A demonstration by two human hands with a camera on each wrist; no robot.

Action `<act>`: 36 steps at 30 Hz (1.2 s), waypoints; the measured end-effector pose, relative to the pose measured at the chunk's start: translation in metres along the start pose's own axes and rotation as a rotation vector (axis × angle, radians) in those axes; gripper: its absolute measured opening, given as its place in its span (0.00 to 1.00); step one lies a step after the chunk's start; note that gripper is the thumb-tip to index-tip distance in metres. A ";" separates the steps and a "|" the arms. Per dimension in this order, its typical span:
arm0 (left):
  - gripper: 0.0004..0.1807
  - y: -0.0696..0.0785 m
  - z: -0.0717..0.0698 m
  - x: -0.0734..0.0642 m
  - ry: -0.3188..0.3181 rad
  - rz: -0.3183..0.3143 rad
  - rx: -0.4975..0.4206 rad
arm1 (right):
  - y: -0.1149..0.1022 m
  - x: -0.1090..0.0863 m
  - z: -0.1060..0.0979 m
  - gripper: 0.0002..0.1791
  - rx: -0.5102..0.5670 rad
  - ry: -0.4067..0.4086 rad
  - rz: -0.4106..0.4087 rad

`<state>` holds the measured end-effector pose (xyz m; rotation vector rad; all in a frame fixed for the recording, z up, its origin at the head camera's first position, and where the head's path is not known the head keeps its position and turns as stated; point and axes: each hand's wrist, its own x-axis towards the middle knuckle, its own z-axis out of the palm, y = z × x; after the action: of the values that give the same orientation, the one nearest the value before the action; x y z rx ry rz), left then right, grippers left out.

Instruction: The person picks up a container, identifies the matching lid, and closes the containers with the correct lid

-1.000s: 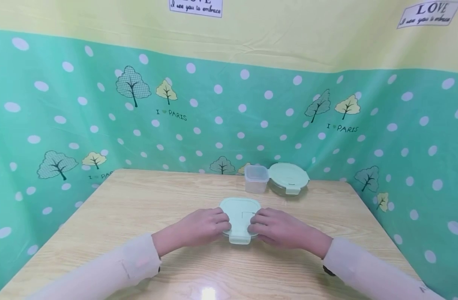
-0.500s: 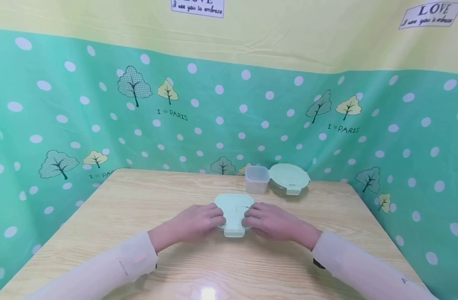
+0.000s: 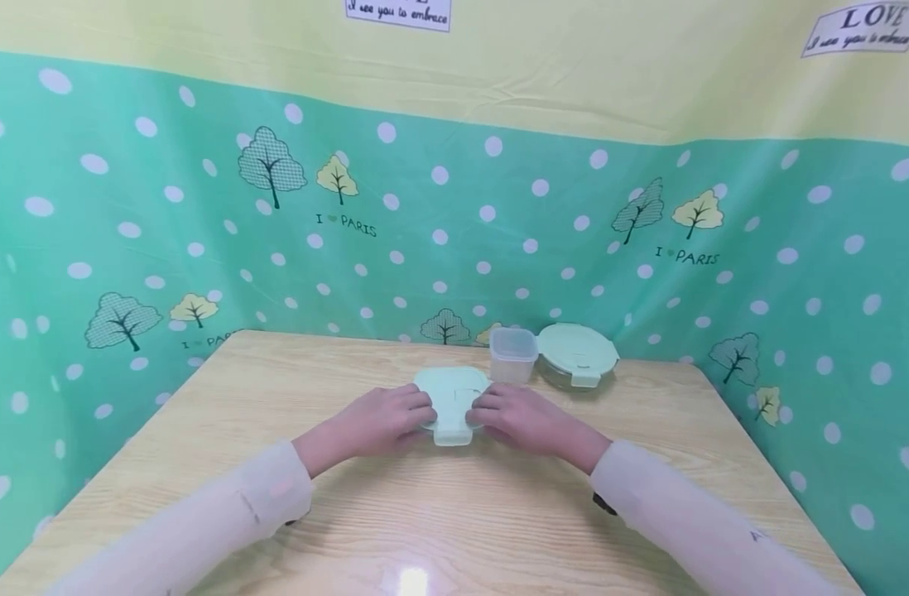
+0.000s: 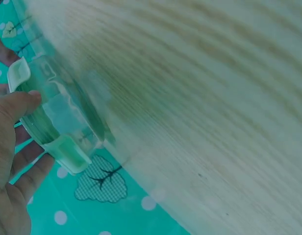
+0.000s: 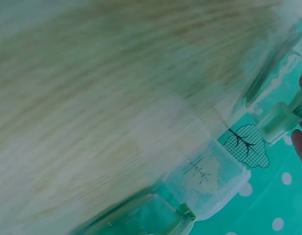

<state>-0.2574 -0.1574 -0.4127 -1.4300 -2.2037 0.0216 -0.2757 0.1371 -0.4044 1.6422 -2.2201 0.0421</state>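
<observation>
Both hands grip a glass food container with a pale mint clip-on lid (image 3: 451, 401), one at each side. My left hand (image 3: 390, 420) holds its left side; in the left wrist view the thumb lies along the lid's edge and the clear glass wall (image 4: 75, 110) shows below. My right hand (image 3: 525, 420) holds the opposite side, with only its fingertips visible at the right edge of the right wrist view. A front clip (image 3: 452, 436) on the lid faces me. Whether the container touches the table or is slightly raised, I cannot tell.
Behind and to the right stands a small clear plastic box (image 3: 512, 356) with a translucent lid. Beside it is a round glass container with a mint lid (image 3: 577, 349). The wooden table (image 3: 395, 530) ends at a green dotted curtain (image 3: 350, 290).
Both hands have moved the held container away from me and slightly left, towards the back of the table. The box and the round container have stayed in place.
</observation>
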 end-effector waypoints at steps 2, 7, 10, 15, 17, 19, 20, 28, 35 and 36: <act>0.12 -0.004 0.001 -0.001 0.001 -0.013 -0.006 | 0.002 0.005 0.002 0.15 -0.004 0.008 0.006; 0.12 -0.016 0.003 -0.004 -0.023 -0.086 -0.044 | 0.007 0.019 0.007 0.16 -0.007 -0.025 0.044; 0.12 -0.023 0.004 -0.005 -0.041 -0.149 -0.079 | 0.009 0.028 0.008 0.15 -0.024 -0.052 0.053; 0.14 -0.035 0.010 -0.001 -0.082 -0.244 -0.147 | 0.012 0.038 0.006 0.13 -0.024 -0.095 0.092; 0.14 -0.039 0.012 0.002 -0.092 -0.279 -0.167 | 0.015 0.041 0.007 0.12 -0.008 -0.103 0.123; 0.13 -0.043 0.015 0.005 -0.095 -0.309 -0.188 | 0.018 0.043 0.008 0.12 0.002 -0.107 0.153; 0.13 -0.045 0.015 0.007 -0.097 -0.325 -0.194 | 0.019 0.044 0.009 0.12 0.006 -0.105 0.164; 0.11 -0.063 0.023 0.015 -0.128 -0.353 -0.208 | 0.033 0.052 0.018 0.13 0.003 -0.095 0.225; 0.11 -0.074 0.026 0.020 -0.114 -0.353 -0.216 | 0.040 0.058 0.023 0.12 -0.031 -0.080 0.254; 0.12 -0.075 0.027 0.021 -0.118 -0.367 -0.220 | 0.041 0.059 0.023 0.12 -0.040 -0.083 0.260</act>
<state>-0.3390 -0.1662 -0.4067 -1.1326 -2.6023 -0.2775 -0.3346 0.0903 -0.3993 1.3479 -2.4684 -0.0015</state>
